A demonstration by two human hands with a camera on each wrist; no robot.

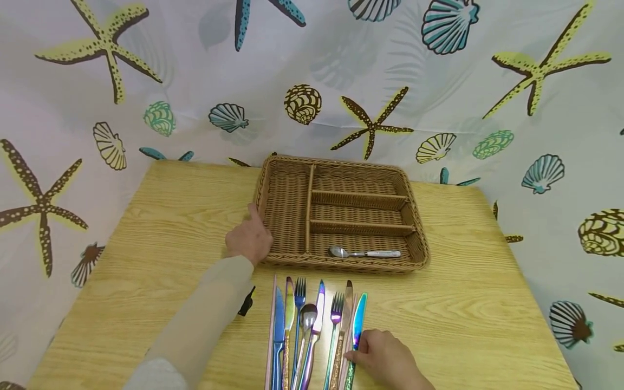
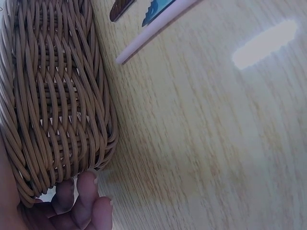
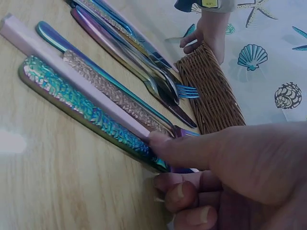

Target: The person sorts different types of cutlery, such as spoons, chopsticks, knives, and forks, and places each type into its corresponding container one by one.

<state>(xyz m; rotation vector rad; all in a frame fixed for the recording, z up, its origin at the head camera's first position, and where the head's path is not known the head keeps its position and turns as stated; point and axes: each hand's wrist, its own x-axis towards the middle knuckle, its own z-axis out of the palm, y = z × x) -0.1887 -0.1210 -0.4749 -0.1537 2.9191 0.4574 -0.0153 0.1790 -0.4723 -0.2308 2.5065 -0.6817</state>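
Observation:
My left hand (image 1: 248,238) grips the near left corner of a brown wicker cutlery tray (image 1: 341,265), its fingertips curled low against the woven wall in the left wrist view. A spoon (image 1: 382,253) with a white handle lies in the tray's nearest right compartment. Between thumb and fingers, my right hand (image 1: 387,355) pinches a rainbow-coloured knife (image 1: 359,317) where its blade meets a textured teal handle (image 3: 91,108). This knife is the rightmost of a row of cutlery in front of the tray. Right beside it lie a pale pink chopstick (image 3: 81,76) and a gold-handled knife (image 1: 347,309).
Leftward in the row are two forks (image 1: 336,310) (image 1: 300,292), a dark-bowled spoon (image 1: 308,314), several more knives (image 1: 279,319) and another pink chopstick (image 1: 271,330). The wooden table (image 1: 478,292) ends at a shell-patterned cloth (image 1: 273,124) behind the tray.

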